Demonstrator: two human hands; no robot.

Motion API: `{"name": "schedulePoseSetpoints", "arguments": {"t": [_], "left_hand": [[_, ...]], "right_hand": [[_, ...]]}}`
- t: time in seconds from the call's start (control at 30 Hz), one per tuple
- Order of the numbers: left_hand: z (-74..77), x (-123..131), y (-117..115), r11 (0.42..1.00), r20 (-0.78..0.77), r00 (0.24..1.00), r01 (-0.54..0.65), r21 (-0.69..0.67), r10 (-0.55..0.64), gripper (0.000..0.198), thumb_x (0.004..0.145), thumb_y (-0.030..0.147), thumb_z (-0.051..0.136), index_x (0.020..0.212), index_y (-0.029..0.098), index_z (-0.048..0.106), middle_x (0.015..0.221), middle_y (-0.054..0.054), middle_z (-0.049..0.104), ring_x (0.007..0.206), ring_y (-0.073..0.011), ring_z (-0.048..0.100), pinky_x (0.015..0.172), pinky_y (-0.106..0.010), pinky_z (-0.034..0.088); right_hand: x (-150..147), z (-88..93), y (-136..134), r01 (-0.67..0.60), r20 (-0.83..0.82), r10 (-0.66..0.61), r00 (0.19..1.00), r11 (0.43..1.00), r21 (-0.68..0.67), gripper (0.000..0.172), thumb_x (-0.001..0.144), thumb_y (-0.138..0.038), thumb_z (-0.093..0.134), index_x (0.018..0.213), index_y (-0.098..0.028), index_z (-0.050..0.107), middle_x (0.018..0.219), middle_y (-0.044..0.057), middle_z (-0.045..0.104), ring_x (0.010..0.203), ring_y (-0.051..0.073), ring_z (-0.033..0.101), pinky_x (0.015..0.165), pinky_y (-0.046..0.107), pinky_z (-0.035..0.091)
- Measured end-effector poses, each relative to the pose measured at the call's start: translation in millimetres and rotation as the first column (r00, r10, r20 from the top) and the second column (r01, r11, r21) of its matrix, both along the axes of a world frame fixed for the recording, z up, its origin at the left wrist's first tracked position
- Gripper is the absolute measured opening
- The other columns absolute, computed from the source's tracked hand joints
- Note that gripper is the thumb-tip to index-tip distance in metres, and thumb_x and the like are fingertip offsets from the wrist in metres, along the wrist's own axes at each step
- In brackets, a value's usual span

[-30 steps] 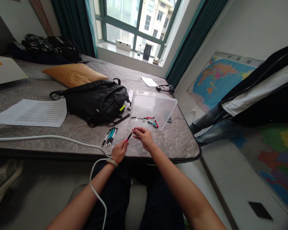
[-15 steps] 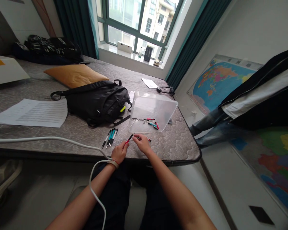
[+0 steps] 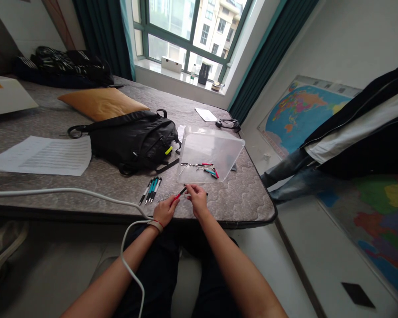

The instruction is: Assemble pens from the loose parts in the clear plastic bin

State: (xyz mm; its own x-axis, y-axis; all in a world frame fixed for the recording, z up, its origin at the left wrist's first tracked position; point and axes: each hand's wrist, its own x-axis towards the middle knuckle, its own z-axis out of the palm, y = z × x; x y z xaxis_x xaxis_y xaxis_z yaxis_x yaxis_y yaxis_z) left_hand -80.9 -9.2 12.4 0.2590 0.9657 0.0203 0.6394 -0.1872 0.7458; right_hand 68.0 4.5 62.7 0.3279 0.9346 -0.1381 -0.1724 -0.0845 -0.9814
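My left hand [image 3: 165, 211] is closed around the red barrel of a pen [image 3: 180, 193], its black grip pointing up and to the right. At that black end my right hand [image 3: 196, 197] has its fingertips pinched together; whether they grip the pen's tip or a small part is too small to tell. A dark pen part lies partly hidden behind my right hand. To the left, several assembled pens [image 3: 151, 190] lie side by side, white and teal with black grips. Beyond my hands, a clear plastic tray [image 3: 212, 148] holds loose red, teal and black pen parts [image 3: 210, 171].
A black backpack [image 3: 132, 143], printed paper [image 3: 41, 155] and an orange cushion [image 3: 104, 104] lie on the mattress [image 3: 242, 198]. A white cable [image 3: 86, 192] runs across to my left wrist. A person in a dark jacket [image 3: 361, 115] stands at the right.
My right hand has turned slightly and its fingers have closed in at the pen's black end. The left hand keeps its hold on the pen. The view has shifted slightly.
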Motion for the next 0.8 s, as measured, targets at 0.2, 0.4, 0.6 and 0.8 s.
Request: {"name": "schedulePoseSetpoints", "arguments": {"t": [0.2,0.4,0.6,0.8], "left_hand": [[-2.4,0.1,0.4,1.0,-0.037,0.999,-0.021,-0.022,0.02,0.041,0.099,0.051,0.031,0.101,0.025,0.063,0.077,-0.003,0.069,0.078,-0.0198,0.066,0.063,-0.025,0.034],[-0.9,0.5,0.4,1.0,-0.032,0.999,-0.008,-0.025,0.007,0.039,0.098,0.051,0.033,0.103,0.026,0.064,0.082,-0.003,0.071,0.079,-0.0195,0.067,0.063,-0.026,0.034],[-0.8,0.3,-0.7,1.0,-0.052,0.999,0.004,-0.008,-0.005,0.04,0.098,0.051,0.033,0.104,0.026,0.063,0.081,-0.003,0.071,0.079,-0.0205,0.067,0.062,-0.026,0.034],[0.9,1.5,-2.2,1.0,-0.072,0.997,0.013,0.0,-0.013,0.04,0.098,0.052,0.033,0.103,0.026,0.063,0.079,-0.003,0.07,0.077,-0.0202,0.067,0.061,-0.026,0.033]], "right_hand": [[12.6,5.1,1.8,0.083,-0.087,-0.087,0.992,0.995,-0.048,0.033,0.067,-0.045,0.077,0.082,-0.017,0.067,0.087,0.004,0.069,0.069,0.012,0.062,0.052,0.019,0.046],[11.4,-0.2,-1.3,-0.04,0.019,0.042,0.999,0.997,-0.063,0.034,0.068,-0.045,0.076,0.084,-0.016,0.071,0.078,0.003,0.067,0.069,0.013,0.062,0.053,0.019,0.047],[6.2,2.0,0.1,-0.074,0.055,0.077,0.995,0.996,-0.055,0.039,0.067,-0.049,0.075,0.088,-0.016,0.072,0.083,0.006,0.069,0.071,0.015,0.064,0.054,0.021,0.049],[10.8,3.5,0.8,-0.058,0.047,0.06,0.997,0.997,-0.051,0.034,0.066,-0.045,0.077,0.082,-0.015,0.072,0.081,0.005,0.07,0.071,0.014,0.063,0.056,0.022,0.049]]}}
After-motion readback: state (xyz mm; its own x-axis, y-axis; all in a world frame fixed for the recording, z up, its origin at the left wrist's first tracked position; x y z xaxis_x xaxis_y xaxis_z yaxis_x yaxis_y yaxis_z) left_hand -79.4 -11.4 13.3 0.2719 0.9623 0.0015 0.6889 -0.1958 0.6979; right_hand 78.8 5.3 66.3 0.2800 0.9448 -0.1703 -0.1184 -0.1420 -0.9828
